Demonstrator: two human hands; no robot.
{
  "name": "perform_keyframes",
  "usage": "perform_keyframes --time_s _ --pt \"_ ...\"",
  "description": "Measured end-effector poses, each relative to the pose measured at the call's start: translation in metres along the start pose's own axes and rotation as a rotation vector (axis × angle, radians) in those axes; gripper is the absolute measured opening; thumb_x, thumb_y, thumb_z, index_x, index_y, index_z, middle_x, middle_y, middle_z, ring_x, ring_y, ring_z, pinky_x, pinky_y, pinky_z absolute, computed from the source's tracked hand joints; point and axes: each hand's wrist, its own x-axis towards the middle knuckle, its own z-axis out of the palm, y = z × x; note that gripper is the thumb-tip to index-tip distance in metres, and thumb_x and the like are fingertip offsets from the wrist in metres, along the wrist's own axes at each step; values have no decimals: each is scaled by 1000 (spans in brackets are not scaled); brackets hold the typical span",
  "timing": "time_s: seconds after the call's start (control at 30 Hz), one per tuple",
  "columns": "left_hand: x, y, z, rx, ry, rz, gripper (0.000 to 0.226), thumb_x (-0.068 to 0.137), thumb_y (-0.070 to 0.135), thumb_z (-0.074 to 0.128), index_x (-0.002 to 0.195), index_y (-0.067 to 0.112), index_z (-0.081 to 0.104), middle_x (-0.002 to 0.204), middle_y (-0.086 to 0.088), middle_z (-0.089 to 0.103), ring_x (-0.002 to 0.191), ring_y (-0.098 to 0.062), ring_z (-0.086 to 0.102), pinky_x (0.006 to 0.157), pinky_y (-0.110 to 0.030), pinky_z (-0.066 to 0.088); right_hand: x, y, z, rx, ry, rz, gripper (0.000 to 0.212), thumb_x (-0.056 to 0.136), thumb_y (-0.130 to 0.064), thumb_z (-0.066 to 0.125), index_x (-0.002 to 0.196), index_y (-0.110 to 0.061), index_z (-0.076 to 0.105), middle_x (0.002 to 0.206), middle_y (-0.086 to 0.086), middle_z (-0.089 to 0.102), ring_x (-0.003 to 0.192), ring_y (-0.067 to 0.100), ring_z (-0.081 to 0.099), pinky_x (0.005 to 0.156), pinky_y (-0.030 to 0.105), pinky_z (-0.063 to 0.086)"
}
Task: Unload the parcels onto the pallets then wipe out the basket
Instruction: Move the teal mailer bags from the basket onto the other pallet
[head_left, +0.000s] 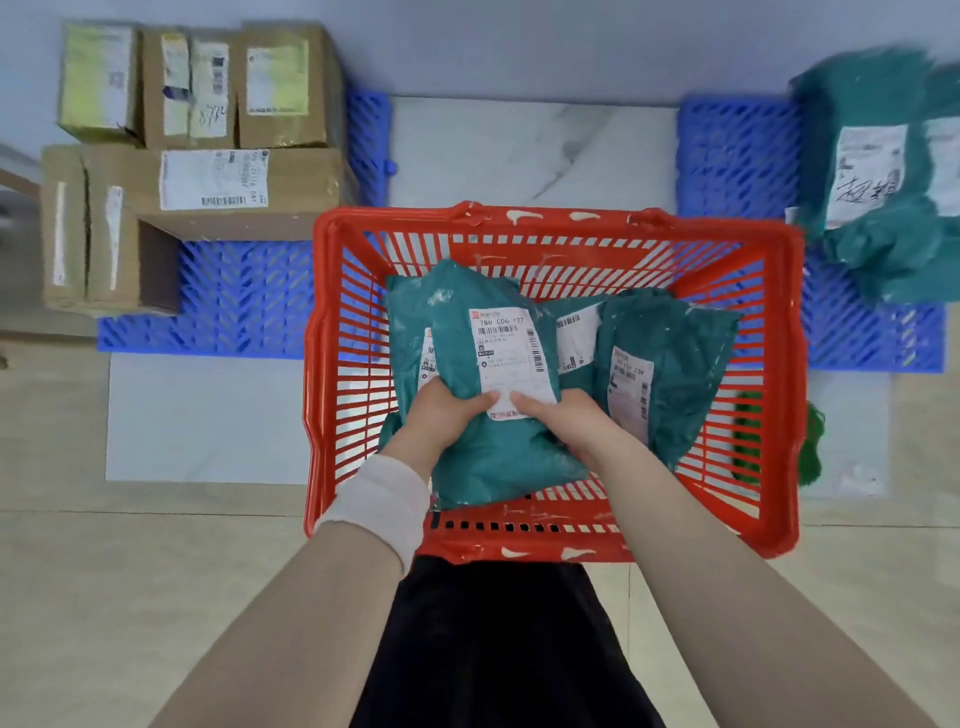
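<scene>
We see the red basket (550, 215) standing on the floor (208, 415), between two blue pallets, with white smears along its far and near rims. Inside it lie several teal parcels. The topmost teal parcel (483, 457) sits toward the near left corner of the basket, and its white label (511, 358) faces up. Both bare grips are on it. The left grip (447, 415) has its fingers curled round the parcel's left edge with the thumb lying on top at the label's lower edge. The right grip (566, 421) clasps the right edge in the same way, thumb on the label. A white wristband (374, 499) wraps the left wrist. We cannot tell whether the parcel is lifted clear of those beneath it. A second teal parcel (670, 364) leans against the basket's right wall, and between the two a further labelled one (574, 338) shows partly. The edge of another peeks out under the held parcel on the left. The left pallet (239, 306) carries a stack of cardboard boxes (208, 130) crowded onto its far left corner. The right pallet (737, 150) carries a blurred heap of teal bags (883, 182) along its right edge. A green crumpled thing (810, 447) lies on the floor just beside the basket's right wall. It is partly seen through the slats.
</scene>
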Motion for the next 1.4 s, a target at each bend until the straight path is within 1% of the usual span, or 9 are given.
perform_keyframes --time_s 0.13,0.23,0.37,0.57,0.7,0.83,0.93,1.1,1.4 --pt "-47 23 -6 -125 -25 30 49 75 14 73 120 6 55 124 -11 61 108 -27 60 97 -44 47 -54 -13 -18 -10 -8 63 54 75 -47 69 114 -12 57 110 6 65 89 19 64 65 27 52" --pt "-85 34 -4 -179 -71 59 42 75 15 74 113 12 59 117 -7 65 98 -21 65 84 -37 54 -90 -9 -34 52 -93 45 53 75 -47 69 114 -14 58 103 1 68 92 17 65 83 34 55" --pt "-126 46 16 -194 -102 101 43 71 23 77 111 16 61 103 4 70 86 -12 69 65 -23 56 -124 7 -59 223 -144 -105 27 79 -27 71 104 -21 64 95 -6 72 85 10 69 72 24 57" --pt "-143 92 114 -153 -86 157 47 72 24 76 114 16 57 110 -2 69 95 -18 67 86 -39 54 -143 30 -155 340 34 -283 28 75 -22 75 102 -18 68 96 -4 74 87 12 70 69 21 56" --pt "-131 134 209 -131 19 198 45 74 23 74 112 10 54 109 -7 67 94 -20 65 86 -39 53 -139 33 -256 317 136 -364 18 74 -22 76 90 -26 68 84 -14 74 81 5 70 62 15 54" --pt "-111 174 300 -96 40 271 38 76 19 72 109 10 55 104 -2 65 86 -12 63 72 -21 49 -129 32 -346 233 306 -391 26 77 -18 73 103 -19 66 102 -1 71 91 14 67 82 32 54" --pt "-93 200 345 -50 77 266 36 77 24 71 104 12 51 103 -1 61 87 -14 59 73 -23 46 -118 27 -390 172 374 -370 35 82 -20 67 116 -16 60 113 1 67 101 18 63 92 38 49" --pt "-44 239 386 -6 132 246 43 81 22 67 117 7 49 118 -8 59 101 -19 56 81 -23 41 -76 -2 -439 38 441 -370 35 89 -23 58 123 -16 56 119 0 62 100 14 55 85 26 40" --pt "93 333 432 -40 167 292 37 83 15 63 116 4 50 114 -10 62 98 -22 58 71 -17 37 54 -93 -531 -6 505 -319 34 87 -26 59 117 -11 53 117 3 62 97 21 61 88 24 50"
